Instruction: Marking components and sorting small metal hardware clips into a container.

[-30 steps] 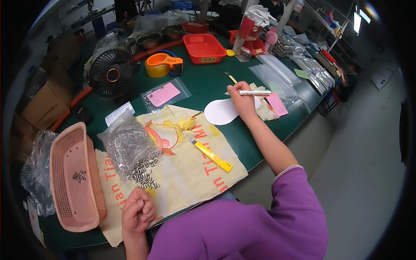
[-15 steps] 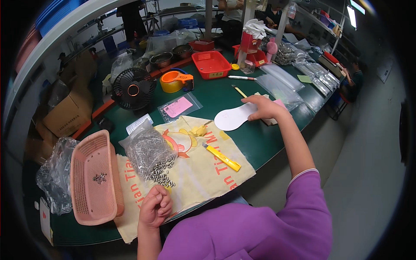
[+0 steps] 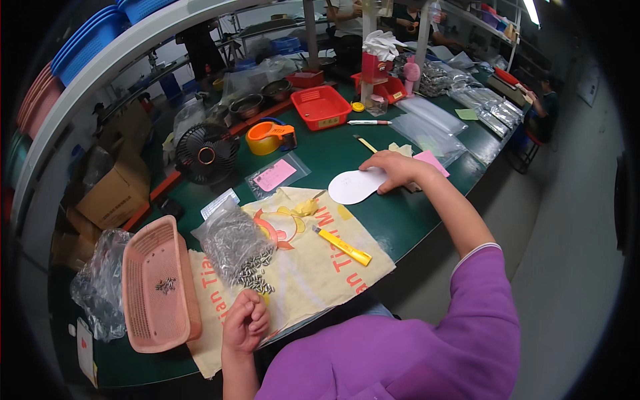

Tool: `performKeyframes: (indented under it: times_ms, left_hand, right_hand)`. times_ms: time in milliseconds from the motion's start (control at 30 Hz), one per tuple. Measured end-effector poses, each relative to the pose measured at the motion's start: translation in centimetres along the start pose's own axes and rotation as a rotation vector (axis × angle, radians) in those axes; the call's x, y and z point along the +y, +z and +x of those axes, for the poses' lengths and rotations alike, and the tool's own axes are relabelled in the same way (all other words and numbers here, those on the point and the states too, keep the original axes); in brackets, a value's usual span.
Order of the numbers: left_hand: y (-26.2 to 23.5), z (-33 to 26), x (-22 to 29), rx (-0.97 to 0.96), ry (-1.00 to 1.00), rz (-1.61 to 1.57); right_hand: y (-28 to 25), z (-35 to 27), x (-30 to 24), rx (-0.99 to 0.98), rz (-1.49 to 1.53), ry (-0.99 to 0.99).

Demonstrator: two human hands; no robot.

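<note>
A: State the position of the right hand (image 3: 400,170).

B: It rests on the green tabletop (image 3: 400,220), palm down, fingers pressing the right end of a white oval sheet (image 3: 353,187). The sheet lies flat, just beside a pink card (image 3: 432,162).

A: And the left hand (image 3: 245,323)?

B: It is clenched into a fist at the near edge of a cream cloth (image 3: 313,267). Whether it grasps anything cannot be told. Small metal parts (image 3: 257,273) spill from a clear bag (image 3: 230,243) just above it.

A: Adjacent items?

B: 1 yellow utility knife (image 3: 343,245) lies on the cloth. 1 pink basket (image 3: 157,287) sits left of the bag.
</note>
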State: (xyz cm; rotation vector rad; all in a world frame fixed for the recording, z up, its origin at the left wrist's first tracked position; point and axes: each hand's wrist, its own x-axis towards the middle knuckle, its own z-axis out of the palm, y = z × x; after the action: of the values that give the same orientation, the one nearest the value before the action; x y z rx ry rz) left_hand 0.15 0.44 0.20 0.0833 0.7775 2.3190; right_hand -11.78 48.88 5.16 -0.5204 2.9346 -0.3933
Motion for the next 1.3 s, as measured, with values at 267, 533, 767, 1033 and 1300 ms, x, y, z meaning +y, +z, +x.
performKeyframes:
  times_ms: [267,533,767,1033,1300]
  left_hand:
    - [-0.2,0.0,0.1,0.026,-0.005,0.001]
    - [1.3,-0.6,2.0,0.143,-0.102,0.050]
    - [1.2,3.4,5.3,0.169,-0.058,0.089]
    - [0.0,3.3,4.2,0.076,-0.096,0.101]
    - [-0.6,3.1,4.4,0.003,-0.129,0.143]
  right_hand:
    - [-0.9,-0.8,0.5,0.674,-0.154,0.534]
    - [1.0,1.5,-7.6,0.824,-0.025,0.086]
    - [4.0,4.0,-21.5,0.229,0.285,-0.185]
    - [6.4,5.7,-22.8,-0.049,0.304,-0.144]
    - [8.4,6.6,-22.7,0.171,0.276,-0.189]
